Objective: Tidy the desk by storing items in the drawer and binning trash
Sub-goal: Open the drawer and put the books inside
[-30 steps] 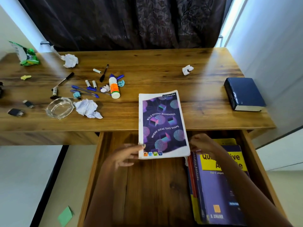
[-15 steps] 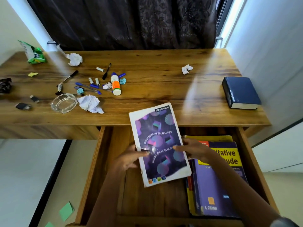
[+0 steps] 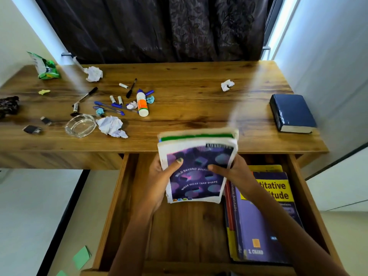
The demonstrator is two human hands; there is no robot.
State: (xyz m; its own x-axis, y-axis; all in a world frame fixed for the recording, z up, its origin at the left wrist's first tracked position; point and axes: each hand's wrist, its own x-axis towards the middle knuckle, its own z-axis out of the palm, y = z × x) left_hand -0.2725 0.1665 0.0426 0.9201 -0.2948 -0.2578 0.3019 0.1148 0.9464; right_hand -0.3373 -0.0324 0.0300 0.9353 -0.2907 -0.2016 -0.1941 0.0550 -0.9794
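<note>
We've got both hands on the notebooks (image 3: 197,166), a small stack with the purple-cover one on top, held above the open drawer (image 3: 185,232) right at the desk's (image 3: 199,108) front edge. Long axis runs front-to-back; the title end points away from us toward the desk, and the far end is tilted up and blurred. Left hand (image 3: 159,184) grips the left edge, thumb curled over the cover. Right hand (image 3: 233,174) grips the right edge, thumb across the cover too.

In the drawer's right half we see a pile of textbooks (image 3: 262,222) lying flat, spines to the left. Left half shows bare wood.

On the desk: dark blue book (image 3: 292,112) near the right edge; small crumpled paper (image 3: 227,85) mid-right; glue bottle (image 3: 142,104), pens (image 3: 111,108) and batteries clustered left of centre; glass ashtray (image 3: 80,125) and a bigger paper ball (image 3: 111,126) toward the front-left; green wrapper (image 3: 44,66) at the back-left corner.
</note>
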